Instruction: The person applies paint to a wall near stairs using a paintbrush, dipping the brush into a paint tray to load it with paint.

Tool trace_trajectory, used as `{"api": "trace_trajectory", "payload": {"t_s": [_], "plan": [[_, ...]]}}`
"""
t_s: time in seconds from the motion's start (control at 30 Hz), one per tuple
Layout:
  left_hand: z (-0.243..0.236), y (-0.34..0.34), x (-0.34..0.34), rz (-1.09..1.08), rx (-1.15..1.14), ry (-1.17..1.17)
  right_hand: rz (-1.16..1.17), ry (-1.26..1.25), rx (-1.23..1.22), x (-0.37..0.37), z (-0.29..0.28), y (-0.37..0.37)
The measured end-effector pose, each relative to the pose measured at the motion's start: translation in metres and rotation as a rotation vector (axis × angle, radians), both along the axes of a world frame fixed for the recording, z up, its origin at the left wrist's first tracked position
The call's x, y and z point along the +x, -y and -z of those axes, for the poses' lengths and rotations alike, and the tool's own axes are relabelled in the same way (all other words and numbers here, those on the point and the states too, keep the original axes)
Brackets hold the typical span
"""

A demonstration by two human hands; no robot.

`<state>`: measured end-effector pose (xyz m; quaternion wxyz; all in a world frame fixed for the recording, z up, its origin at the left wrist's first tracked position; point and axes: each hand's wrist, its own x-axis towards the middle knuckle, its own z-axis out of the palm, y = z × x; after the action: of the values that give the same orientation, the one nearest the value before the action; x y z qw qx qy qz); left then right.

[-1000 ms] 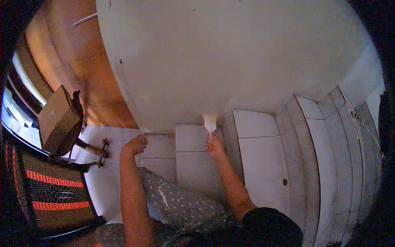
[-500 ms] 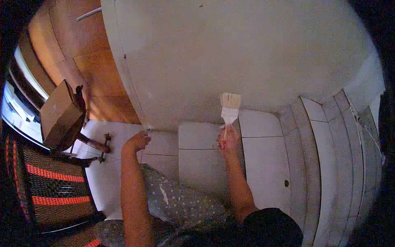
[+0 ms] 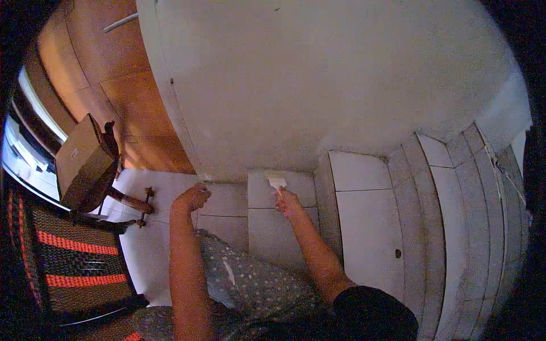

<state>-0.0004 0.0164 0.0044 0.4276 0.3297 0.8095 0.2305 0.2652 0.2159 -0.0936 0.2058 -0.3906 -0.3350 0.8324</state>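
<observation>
Here, my right hand (image 3: 288, 203) grips a pale-bristled white brush (image 3: 277, 182); left of it, my left hand (image 3: 192, 199) curls, hold unclear, and a box (image 3: 82, 162) bears illegible marking.

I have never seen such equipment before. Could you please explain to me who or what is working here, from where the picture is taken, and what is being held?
There is no machine here: these are a person's own two bare hands. A wide fisheye camera on the person's head looks down, so edges bend and the corners go dark.

The right hand holds a flat brush with a white band and pale bristles, pointing away from the person. The left hand is half curled; I cannot tell whether it holds anything small.

Ahead stands a pale wall. Tiled steps lie to the right, with a small dark spot on one. At the left are a brown box and a woven seat with red-orange bands.
</observation>
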Motion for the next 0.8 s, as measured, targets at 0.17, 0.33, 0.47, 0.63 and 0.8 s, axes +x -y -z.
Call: {"api": "trace_trajectory", "payload": {"t_s": [0.17,0.33,0.47,0.63,0.8], "plan": [[0.014,0.008,-0.007,0.040,0.058,-0.038,0.079,0.073,0.124,-0.030,-0.049,0.015],[0.025,0.007,-0.018,0.327,0.014,-0.391,0.072,-0.045,0.373,-0.033,-0.079,0.030],[0.024,-0.001,-0.011,0.015,-0.005,-0.002,0.168,-0.092,0.480,-0.037,-0.078,0.030],[0.019,0.007,-0.006,0.101,0.096,-0.117,0.170,0.003,0.208,-0.058,-0.049,0.036],[-0.024,0.017,0.031,0.051,0.428,-0.438,0.067,0.086,-0.025,-0.054,-0.035,0.042]]}}
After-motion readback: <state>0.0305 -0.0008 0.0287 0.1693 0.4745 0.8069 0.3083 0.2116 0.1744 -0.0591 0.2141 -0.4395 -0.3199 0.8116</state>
